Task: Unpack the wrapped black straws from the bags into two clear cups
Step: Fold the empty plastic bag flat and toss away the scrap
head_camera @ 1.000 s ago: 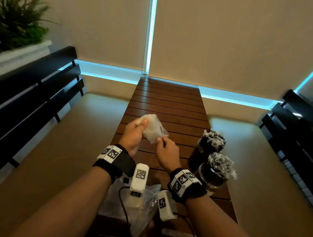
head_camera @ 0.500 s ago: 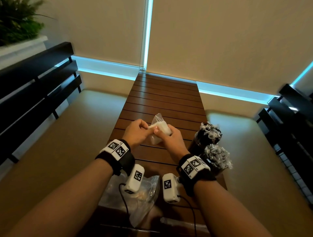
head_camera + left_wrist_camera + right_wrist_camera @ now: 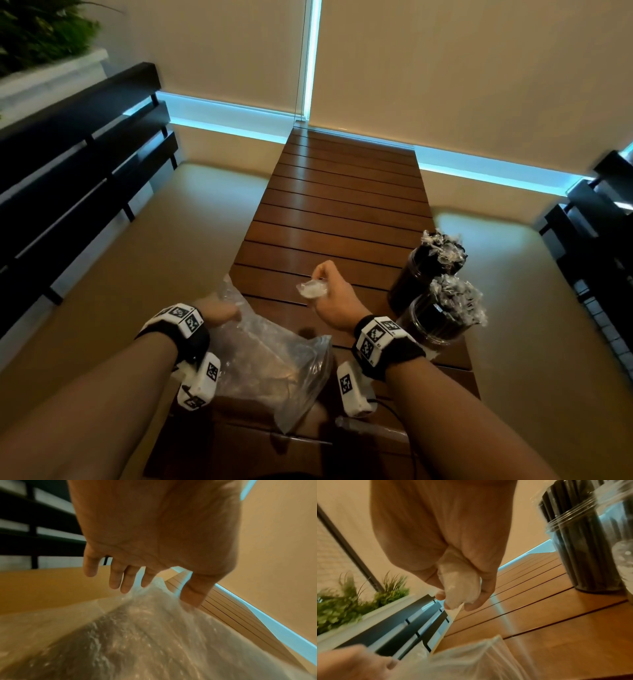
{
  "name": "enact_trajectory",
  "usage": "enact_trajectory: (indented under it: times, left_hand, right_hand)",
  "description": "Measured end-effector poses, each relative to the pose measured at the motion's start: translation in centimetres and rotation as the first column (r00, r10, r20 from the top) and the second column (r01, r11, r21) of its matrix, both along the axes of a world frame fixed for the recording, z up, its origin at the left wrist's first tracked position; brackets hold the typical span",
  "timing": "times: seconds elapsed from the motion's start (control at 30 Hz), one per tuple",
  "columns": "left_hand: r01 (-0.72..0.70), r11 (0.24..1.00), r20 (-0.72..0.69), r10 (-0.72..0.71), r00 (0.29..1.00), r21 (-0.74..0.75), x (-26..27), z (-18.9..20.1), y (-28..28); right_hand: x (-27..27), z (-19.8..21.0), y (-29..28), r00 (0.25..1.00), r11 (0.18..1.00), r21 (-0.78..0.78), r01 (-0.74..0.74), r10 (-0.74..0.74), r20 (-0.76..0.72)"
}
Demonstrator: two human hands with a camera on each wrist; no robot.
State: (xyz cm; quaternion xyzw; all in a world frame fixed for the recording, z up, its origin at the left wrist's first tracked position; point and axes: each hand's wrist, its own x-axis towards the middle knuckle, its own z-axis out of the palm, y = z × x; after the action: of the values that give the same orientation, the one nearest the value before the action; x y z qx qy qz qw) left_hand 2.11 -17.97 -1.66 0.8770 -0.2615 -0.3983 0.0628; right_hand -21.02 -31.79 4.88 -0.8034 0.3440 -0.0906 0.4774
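Note:
Two clear cups, the far cup (image 3: 424, 274) and the near cup (image 3: 438, 322), stand packed with wrapped black straws (image 3: 583, 547) at the table's right edge. My right hand (image 3: 327, 291) is left of them above the table. It grips a crumpled clear bag (image 3: 311, 289), balled in the fist (image 3: 458, 588). My left hand (image 3: 219, 311) reaches with straight, spread fingers (image 3: 120, 580) onto a flat empty clear bag (image 3: 270, 356) at the table's near left edge. Its thumb touches the plastic (image 3: 154, 628).
The slatted wooden table (image 3: 342, 212) is narrow and runs away from me to the wall. Black slatted benches (image 3: 78, 144) flank it left and right. A planter with greenery (image 3: 41, 37) sits at the far left. Another clear wrapper (image 3: 363, 426) lies at the near edge.
Both hands were balling the small bag together over the table. Now my left hand has let go and dropped down-left onto the flat bag; the right keeps the ball.

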Motion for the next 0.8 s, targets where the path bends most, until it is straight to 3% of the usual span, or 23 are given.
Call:
enact_trajectory:
  times: [0.07, 0.13, 0.23, 0.33, 0.43, 0.5, 0.63, 0.8]
  left_hand:
    - [-0.090, 0.993, -0.167, 0.077, 0.983, -0.071, -0.3, -1.0, 0.3]
    - [-0.195, 0.965, -0.195, 0.160, 0.968, -0.178, -0.9, -0.6, 0.3]
    - [-0.105, 0.986, 0.036, 0.111, 0.993, -0.133, -0.7, -0.2, 0.2]
    - [-0.107, 0.994, 0.041, 0.107, 0.993, -0.005, 0.0, -2.0, 1.8]
    - [0.030, 0.992, 0.080, -0.040, 0.996, 0.123, 0.2, -5.0, 3.6]
    - [0.092, 0.973, 0.146, -0.125, 0.981, 0.210, 0.3, -6.7, 4.2]
    - [0.222, 0.938, 0.237, -0.287, 0.928, 0.264, -0.8, -4.1, 3.7]
    - [0.283, 0.959, 0.454, -0.247, 0.856, -0.012, -1.9, 2.5, -0.7]
  right_hand:
    - [0.2, -0.5, 0.8, 0.989, 0.993, -0.019, -0.119, 0.117, -0.091]
    - [0.4, -1.1, 1.7, 0.949, 0.968, -0.045, -0.246, 0.232, -0.212]
    - [0.3, -2.4, 3.3, 0.843, 0.905, -0.040, -0.424, 0.378, -0.384]
    - [-0.5, -4.4, 4.2, 0.718, 0.830, -0.087, -0.551, 0.418, -0.557]
    - [-1.9, -6.4, 4.4, 0.642, 0.810, -0.107, -0.577, 0.368, -0.672]
    - [-2.8, -7.4, 4.3, 0.641, 0.823, -0.123, -0.554, 0.328, -0.694]
    - [-3.6, -7.5, 3.5, 0.715, 0.877, -0.216, -0.430, 0.185, -0.674]
    - [-2.2, -3.1, 1.4, 0.897, 0.895, -0.422, -0.143, -0.063, -0.438]
